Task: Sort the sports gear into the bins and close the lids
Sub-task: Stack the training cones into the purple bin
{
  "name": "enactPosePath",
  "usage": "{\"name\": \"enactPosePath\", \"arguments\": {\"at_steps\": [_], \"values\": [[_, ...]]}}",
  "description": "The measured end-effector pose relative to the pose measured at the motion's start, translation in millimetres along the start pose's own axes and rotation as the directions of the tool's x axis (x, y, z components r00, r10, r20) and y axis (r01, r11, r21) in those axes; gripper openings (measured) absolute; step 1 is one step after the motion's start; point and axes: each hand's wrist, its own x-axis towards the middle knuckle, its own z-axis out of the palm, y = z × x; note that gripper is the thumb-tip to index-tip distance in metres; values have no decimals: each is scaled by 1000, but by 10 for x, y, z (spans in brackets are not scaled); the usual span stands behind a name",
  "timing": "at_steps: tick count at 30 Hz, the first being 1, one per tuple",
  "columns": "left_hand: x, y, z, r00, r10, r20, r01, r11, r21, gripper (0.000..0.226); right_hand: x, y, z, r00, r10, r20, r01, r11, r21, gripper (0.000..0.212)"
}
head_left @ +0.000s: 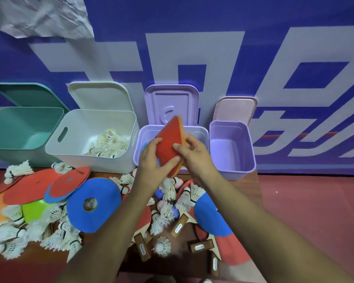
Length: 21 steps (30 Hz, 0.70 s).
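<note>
Both hands hold a stack of red and orange disc cones (169, 140) tilted over the middle purple bin (201, 132), which has a blue disc inside. My left hand (154, 158) grips the stack's lower left side and my right hand (192, 153) grips its right edge. The white bin (74, 148) holds several shuttlecocks. The green bin (14, 137) and the small purple bin (233, 152) look empty. All lids stand open against the wall. More disc cones (94, 203), shuttlecocks (161, 245) and table-tennis paddles (200, 246) lie scattered on the floor.
A blue banner wall (274, 48) runs right behind the bins. A crumpled grey sheet (41, 15) hangs at the upper left. Red floor (315, 211) stretches to the right of the pile.
</note>
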Motion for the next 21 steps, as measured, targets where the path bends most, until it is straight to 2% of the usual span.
{"name": "enactPosePath", "arguments": {"at_steps": [3,4,6,8,10,12,14,15,18,21], "values": [[255,-111,40,991,131,33,-135,980,147,77,250,10,-97,983,-33,-181,25,999,-45,15],[343,-177,78,991,120,66,-130,975,181,81,336,41,-141,971,-18,-237,7,999,-45,15],[511,-328,168,983,-3,185,-40,973,228,86,501,148,-227,945,51,-324,-53,999,3,16],[669,-511,282,936,-113,333,25,966,258,88,641,296,-303,911,147,-387,-132,989,64,16],[817,-672,405,890,-140,435,31,968,249,90,769,448,-371,875,216,-433,-205,976,74,19],[928,-779,515,868,-152,473,34,968,248,90,858,557,-423,846,244,-474,-255,966,41,21],[992,-854,606,864,-159,478,26,962,272,89,918,607,-463,838,215,-502,-302,949,-97,20],[1017,-890,648,863,-158,480,22,961,276,88,952,613,-483,851,172,-496,-320,919,-229,22],[1041,-1044,770,851,-163,500,2,952,307,88,991,567,-528,911,31,-411,-317,689,-651,31],[1047,-1159,857,829,-172,532,-18,943,332,87,957,567,-600,934,-22,-356,-295,511,-807,22]]}}
